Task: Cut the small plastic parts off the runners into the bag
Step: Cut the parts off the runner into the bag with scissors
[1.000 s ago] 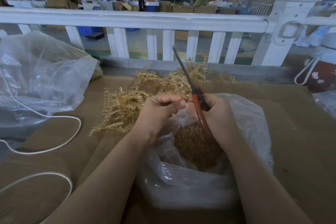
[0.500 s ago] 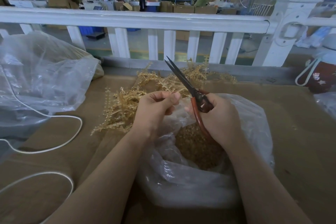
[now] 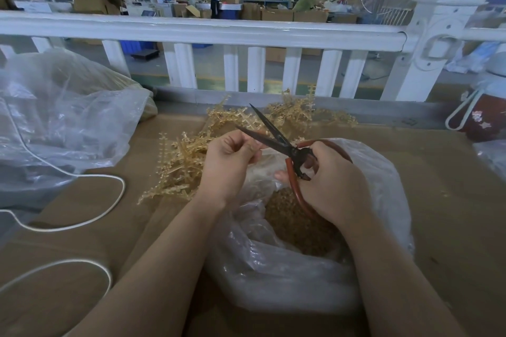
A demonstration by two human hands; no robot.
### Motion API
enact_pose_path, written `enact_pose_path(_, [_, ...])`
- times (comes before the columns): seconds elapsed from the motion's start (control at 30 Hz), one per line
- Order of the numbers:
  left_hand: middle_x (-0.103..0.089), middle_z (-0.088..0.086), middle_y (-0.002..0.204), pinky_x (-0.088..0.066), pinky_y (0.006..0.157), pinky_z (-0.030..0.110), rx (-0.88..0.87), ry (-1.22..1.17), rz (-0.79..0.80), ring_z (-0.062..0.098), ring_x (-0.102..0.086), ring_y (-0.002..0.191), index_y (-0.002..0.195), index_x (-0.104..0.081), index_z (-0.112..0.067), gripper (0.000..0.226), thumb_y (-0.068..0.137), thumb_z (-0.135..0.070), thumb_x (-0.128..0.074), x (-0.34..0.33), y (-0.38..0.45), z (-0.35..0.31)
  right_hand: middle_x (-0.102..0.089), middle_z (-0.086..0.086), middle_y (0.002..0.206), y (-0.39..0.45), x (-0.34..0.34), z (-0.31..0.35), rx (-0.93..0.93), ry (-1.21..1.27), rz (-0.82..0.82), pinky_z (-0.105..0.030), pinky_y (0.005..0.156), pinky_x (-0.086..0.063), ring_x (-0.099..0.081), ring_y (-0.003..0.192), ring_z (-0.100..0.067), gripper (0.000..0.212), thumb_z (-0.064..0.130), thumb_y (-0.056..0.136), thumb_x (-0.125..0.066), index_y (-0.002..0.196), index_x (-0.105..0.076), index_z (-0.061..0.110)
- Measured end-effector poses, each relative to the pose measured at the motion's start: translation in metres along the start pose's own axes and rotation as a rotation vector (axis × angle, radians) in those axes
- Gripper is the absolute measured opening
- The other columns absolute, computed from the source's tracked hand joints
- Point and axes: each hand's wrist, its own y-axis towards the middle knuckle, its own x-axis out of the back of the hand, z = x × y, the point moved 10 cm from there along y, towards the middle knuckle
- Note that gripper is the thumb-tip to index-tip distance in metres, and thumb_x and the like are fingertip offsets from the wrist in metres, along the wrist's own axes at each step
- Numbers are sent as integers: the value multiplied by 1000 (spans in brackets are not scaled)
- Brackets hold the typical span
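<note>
My right hand [image 3: 332,186] grips red-handled scissors [image 3: 276,137] whose dark blades are spread open and point up and to the left. My left hand [image 3: 230,164] has its fingers curled, pinching something small between the blades; the piece itself is too small to make out. Both hands hover over an open clear plastic bag [image 3: 383,172] holding a heap of cut amber parts [image 3: 298,221]. A pile of amber plastic runners [image 3: 191,156] lies on the cardboard just behind and left of my hands.
A big crumpled clear bag [image 3: 60,123] fills the left side, with a white cord [image 3: 82,221] looping across the cardboard table top [image 3: 451,213]. A white railing [image 3: 202,31] borders the far edge. A dark red floral container [image 3: 482,123] stands at the right.
The scissors swung from nearly upright down toward the left and their blades opened wide. My left hand stayed by the blades, and my right hand turned with the handles.
</note>
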Motion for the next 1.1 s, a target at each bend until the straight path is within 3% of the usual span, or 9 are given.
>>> enact_pose_path(0.17, [-60,1,67,-48,74,27,30,-46,42,13,-53,69,72,-70,-16,33,98,-1,-56,-3,0,-1,-53,21,85,1,0,1,-14,-10,2,-8,57,-28,-43,68,7,61,87,68,-52,92,-53,31])
enact_pose_path(0.43, [-56,7,66,-44,76,28,93,-115,34,10,-48,62,64,-69,-16,40,99,-3,-55,-3,-2,1,-45,29,74,1,-2,2,-18,47,1,-10,55,-30,-45,66,8,59,92,61,-46,81,-46,37])
enact_pose_path(0.57, [-56,11,72,-44,76,26,96,-140,44,8,-49,62,67,-68,-13,35,98,-4,-55,-4,-2,0,-51,18,66,-1,5,2,-9,14,-79,-16,50,-33,-49,60,0,56,87,66,-54,70,-43,32])
enact_pose_path(0.7, [-57,9,72,-45,74,22,88,-164,44,8,-49,62,73,-66,-7,26,98,-6,-57,-5,-2,-2,-49,16,58,-3,9,3,-7,-20,-112,-19,48,-35,-46,54,-1,60,90,67,-46,65,-41,30])
enact_pose_path(0.9, [-58,7,72,-46,72,21,101,-163,28,9,-48,64,75,-66,-5,24,98,-6,-57,-4,-3,-1,-49,17,58,-2,9,1,-7,-33,-135,-18,49,-36,-45,53,-1,55,83,71,-56,68,-50,29])
enact_pose_path(1.1, [-60,4,70,-47,71,19,93,-166,29,8,-49,63,74,-66,-6,25,97,-6,-58,-4,-3,-2,-48,18,57,-2,10,1,-17,-47,-154,-16,48,-34,-45,51,-1,53,79,73,-64,66,-47,29])
